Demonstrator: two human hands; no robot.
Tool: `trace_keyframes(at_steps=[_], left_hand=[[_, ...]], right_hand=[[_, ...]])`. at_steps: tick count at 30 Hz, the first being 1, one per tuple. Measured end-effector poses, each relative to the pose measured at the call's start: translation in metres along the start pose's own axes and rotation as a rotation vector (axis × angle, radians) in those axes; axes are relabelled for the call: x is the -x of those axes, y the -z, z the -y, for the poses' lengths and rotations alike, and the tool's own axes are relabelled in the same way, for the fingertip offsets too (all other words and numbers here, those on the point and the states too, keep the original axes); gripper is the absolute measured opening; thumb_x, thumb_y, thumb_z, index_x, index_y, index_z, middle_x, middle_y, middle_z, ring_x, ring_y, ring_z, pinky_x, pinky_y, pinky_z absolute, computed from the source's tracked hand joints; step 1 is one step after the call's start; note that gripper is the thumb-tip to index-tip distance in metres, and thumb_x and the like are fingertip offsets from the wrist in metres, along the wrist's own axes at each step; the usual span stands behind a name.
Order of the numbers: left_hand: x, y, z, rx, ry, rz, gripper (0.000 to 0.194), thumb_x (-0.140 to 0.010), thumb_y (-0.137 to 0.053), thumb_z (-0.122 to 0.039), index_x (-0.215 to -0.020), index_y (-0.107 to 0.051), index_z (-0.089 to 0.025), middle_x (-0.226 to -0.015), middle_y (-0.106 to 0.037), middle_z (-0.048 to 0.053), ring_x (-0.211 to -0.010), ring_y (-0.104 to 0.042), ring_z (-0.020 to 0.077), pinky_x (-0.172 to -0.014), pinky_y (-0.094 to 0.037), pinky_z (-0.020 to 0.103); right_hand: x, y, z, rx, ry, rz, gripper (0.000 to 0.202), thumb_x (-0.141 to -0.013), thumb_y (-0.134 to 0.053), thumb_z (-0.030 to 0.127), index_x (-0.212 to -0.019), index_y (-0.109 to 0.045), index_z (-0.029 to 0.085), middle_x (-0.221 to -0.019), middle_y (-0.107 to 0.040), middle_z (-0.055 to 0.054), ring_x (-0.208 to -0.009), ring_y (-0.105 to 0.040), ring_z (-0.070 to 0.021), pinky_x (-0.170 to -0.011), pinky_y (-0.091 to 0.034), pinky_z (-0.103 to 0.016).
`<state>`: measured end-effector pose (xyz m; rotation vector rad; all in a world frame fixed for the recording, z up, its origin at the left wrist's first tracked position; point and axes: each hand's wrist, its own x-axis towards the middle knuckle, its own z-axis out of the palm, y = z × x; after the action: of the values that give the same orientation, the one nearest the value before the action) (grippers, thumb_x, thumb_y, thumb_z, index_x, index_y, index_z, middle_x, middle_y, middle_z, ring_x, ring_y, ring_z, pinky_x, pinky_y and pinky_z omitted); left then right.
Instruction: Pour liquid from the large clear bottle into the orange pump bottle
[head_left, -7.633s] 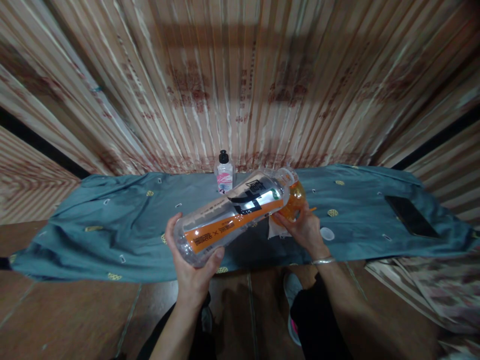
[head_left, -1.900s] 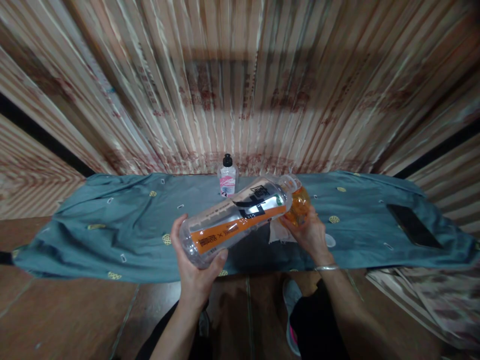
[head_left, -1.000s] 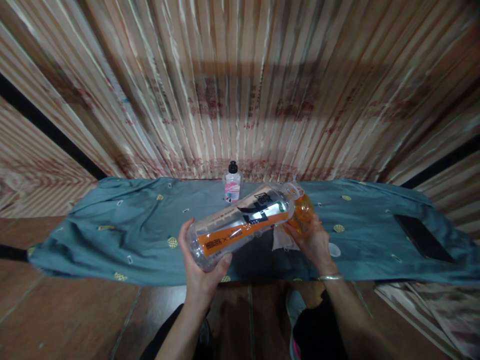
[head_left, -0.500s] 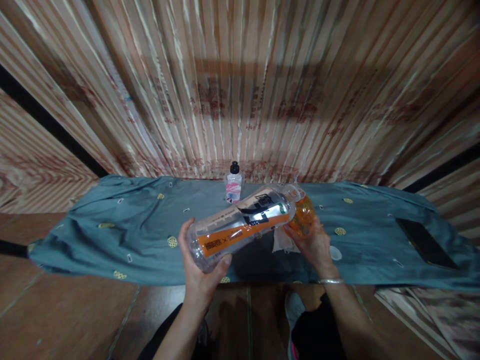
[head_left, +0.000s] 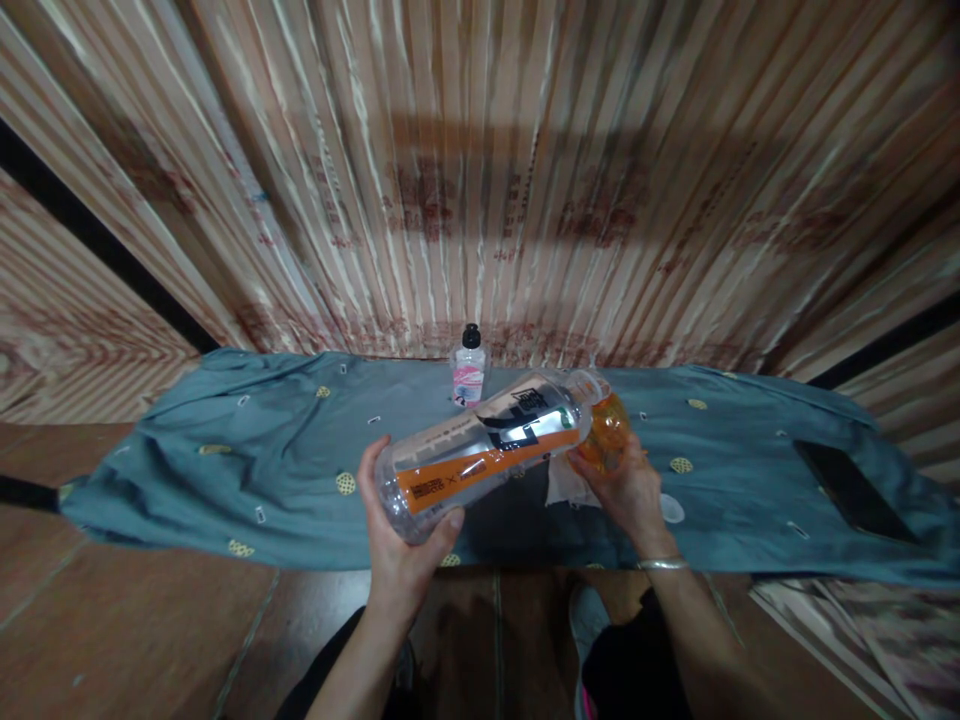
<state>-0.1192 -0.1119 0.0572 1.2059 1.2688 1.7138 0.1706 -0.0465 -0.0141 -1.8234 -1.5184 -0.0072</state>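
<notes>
A large clear bottle point(head_left: 487, 455) with an orange and silver label lies tilted in the air, its base in my left hand point(head_left: 405, 550). Its mouth points right and meets the top of an orange container point(head_left: 606, 430). My right hand point(head_left: 626, 495), with a silver bracelet at the wrist, is wrapped round that container. Whether liquid passes between the two cannot be made out. Below them a white tissue point(head_left: 570, 482) lies on the cloth, partly hidden, and a round whitish lid point(head_left: 671, 508) is just right of my right hand.
A small clear bottle point(head_left: 469, 370) with a black cap and pink label stands at the back of the teal cloth point(head_left: 300, 450). A black phone point(head_left: 851, 490) lies at the right. Striped curtains point(head_left: 480, 180) hang behind.
</notes>
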Motion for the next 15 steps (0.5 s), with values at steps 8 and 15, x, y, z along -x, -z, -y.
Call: trace_keyframes(at_steps=[8, 15], left_hand=[[0.0022, -0.0061, -0.0051, 0.014, 0.042, -0.069, 0.095, -0.058, -0.088, -0.044, -0.139, -0.041, -0.027, -0.121, -0.058, 0.007, -0.105, -0.064, 0.0257, -0.094, -0.053, 0.041], [-0.0027, 0.0014, 0.0012, -0.022, 0.019, -0.020, 0.099, -0.055, -0.090, -0.040, -0.139, -0.040, -0.026, -0.123, -0.057, 0.008, -0.107, -0.065, 0.0277, -0.095, -0.054, 0.042]], right_hand=[[0.0006, -0.0002, -0.0014, -0.004, -0.003, 0.007, 0.096, -0.074, -0.058, 0.082, -0.136, -0.049, 0.010, -0.113, -0.073, -0.022, -0.103, -0.072, -0.0362, -0.082, -0.058, -0.046], [0.0002, -0.0009, -0.0015, -0.007, -0.013, 0.000, 0.094, -0.073, -0.060, 0.080, -0.136, -0.050, 0.011, -0.115, -0.073, -0.022, -0.105, -0.071, -0.0358, -0.086, -0.058, -0.047]])
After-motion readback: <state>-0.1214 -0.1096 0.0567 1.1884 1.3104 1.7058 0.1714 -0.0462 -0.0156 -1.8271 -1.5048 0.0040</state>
